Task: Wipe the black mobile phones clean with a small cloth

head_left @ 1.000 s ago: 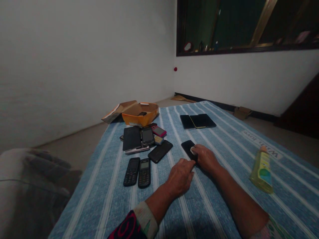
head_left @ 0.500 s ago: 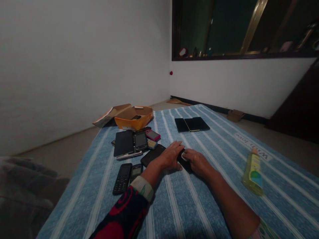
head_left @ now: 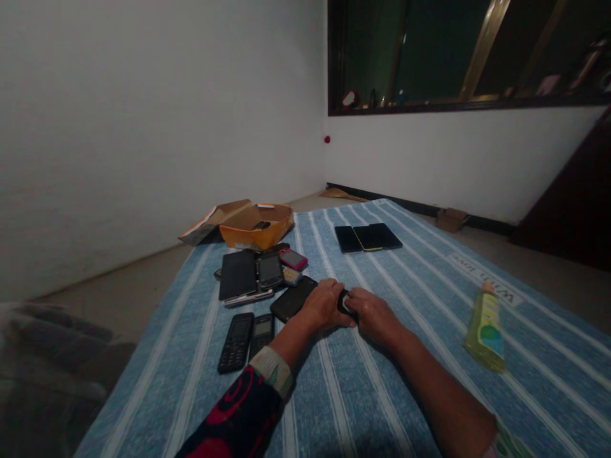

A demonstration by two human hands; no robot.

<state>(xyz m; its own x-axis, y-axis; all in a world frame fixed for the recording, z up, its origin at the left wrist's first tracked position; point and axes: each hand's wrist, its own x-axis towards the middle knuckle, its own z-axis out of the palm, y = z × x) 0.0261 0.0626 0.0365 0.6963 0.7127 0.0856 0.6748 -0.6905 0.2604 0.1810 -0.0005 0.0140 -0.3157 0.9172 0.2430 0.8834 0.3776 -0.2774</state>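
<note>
One large blue striped cloth covers the surface, and on its far left side stands an open orange box with a dark thing inside. At the right lies a yellow-green bottle, well apart from both hands.

Both hands are close together near the middle of the cloth. The left hand grasps the held phone by its side, while the right hand pinches a small white piece against it.

The work seems to be in its middle part. A heap of phones lies in front of the box, with a flat black phone just beside the left hand and two keypad phones nearer to the person; three dark phones lie in a neat row farther away. Which of these groups is already finished, I cannot tell; the held phone itself looks not yet done.

This held phone is mostly hidden between the hands. Its long axis appears to run slantwise, the far end turned a little to the left. Which end is its top, I cannot tell.

The white piece shows only partly beside the right fingertips.
</note>
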